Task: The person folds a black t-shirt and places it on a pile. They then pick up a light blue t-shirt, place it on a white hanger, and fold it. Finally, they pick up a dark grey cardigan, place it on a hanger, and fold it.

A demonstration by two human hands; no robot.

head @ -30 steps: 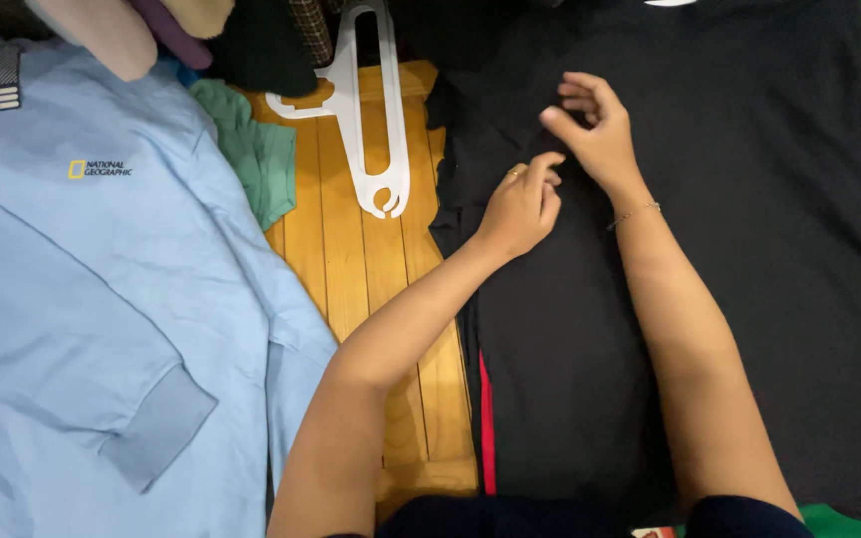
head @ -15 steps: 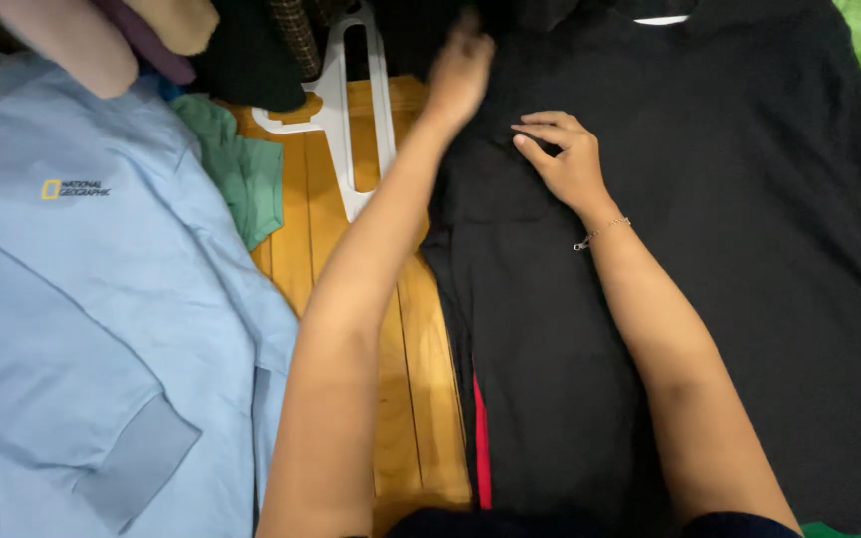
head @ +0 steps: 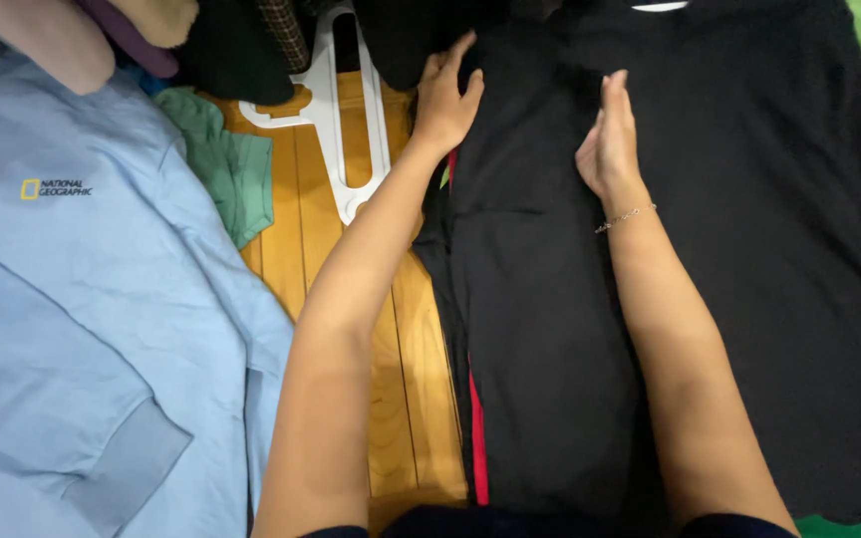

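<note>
Black garment (head: 710,299) lies spread flat, filling the frame from 12 through 3 to 6 o'clock; its left edge runs down the centre over the wooden floor (head: 406,399); a thin red strip (head: 476,438) shows along that edge near 6 o'clock.

Left hand (head: 447,100) at 12 o'clock; fingers extended and only slightly curled, palm down on the garment's upper left edge; pressing rather than gripping, as far as can be judged; nothing is enclosed in it. Right hand (head: 610,139) at 1 o'clock, just right of the left; flat, fingers together, laid on the cloth near the chest area; holds nothing; thin bracelet (head: 625,216) at the wrist.

Judgement on the step in hand, smoothing or setting the side edge: keep both palms flat; the right anchors the cloth while the left draws the edge straight; work outward from the middle so wrinkles are not trapped; align the edge with the floorboards.

Count: hands, two; black garments being handled, one; light blue sweatshirt (head: 72,329), one, at 9 o'clock; white plastic hanger (head: 336,120), one, at 11 o'clock on the floor, just left of the left hand; green cloth (head: 231,169), one, at 10 o'clock, partly under the sweatshirt; dark clothes piled at 12 o'clock, number cannot be told.
</note>
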